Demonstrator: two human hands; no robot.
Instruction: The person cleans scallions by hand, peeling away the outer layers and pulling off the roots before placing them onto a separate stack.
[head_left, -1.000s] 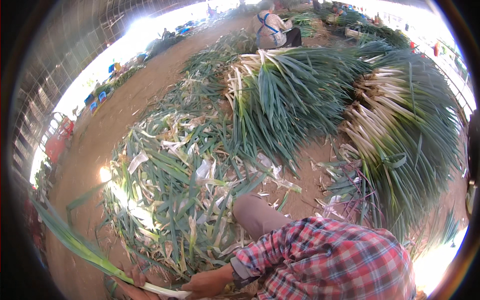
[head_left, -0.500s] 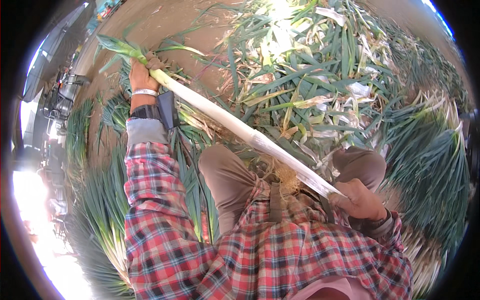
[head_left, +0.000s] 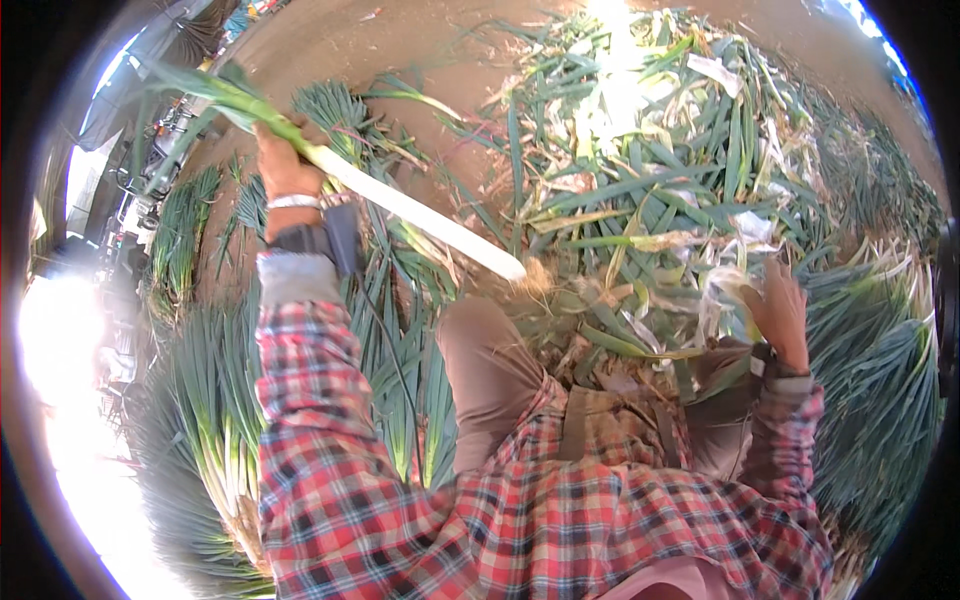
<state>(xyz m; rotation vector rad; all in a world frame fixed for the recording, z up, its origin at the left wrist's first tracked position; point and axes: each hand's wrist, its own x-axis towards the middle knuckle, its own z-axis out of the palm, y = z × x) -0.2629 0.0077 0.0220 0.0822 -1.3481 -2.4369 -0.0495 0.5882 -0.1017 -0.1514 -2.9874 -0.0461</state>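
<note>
While leek trimmings (head_left: 640, 190) litter the bare dirt floor (head_left: 400, 50), left-hand (head_left: 283, 168) fingers stay clamped on a leek (head_left: 400, 205).

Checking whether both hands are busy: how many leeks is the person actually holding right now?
1: a long white leek, gripped near its green top by the left hand. The right hand holds pale trimmings.

Leek (head_left: 400, 205): smooth, pale shaft with a faint sheen; matt green leaves at its 10 o'clock end, rough fibrous roots at the 4 o'clock end.
Trimmings heap (head_left: 640, 180): dry, papery pale skins mixed with matt green leaf strips.
Shirt sleeve (head_left: 310, 400): soft woven cloth, red checked, matt.
Bracelet (head_left: 292, 202): pale, smooth band with a slight shine; material cannot be told.
Trousers (head_left: 485, 370): plain matt brown cloth.
Ground (head_left: 380, 50): bare brown earth, dusty and rough.
</note>
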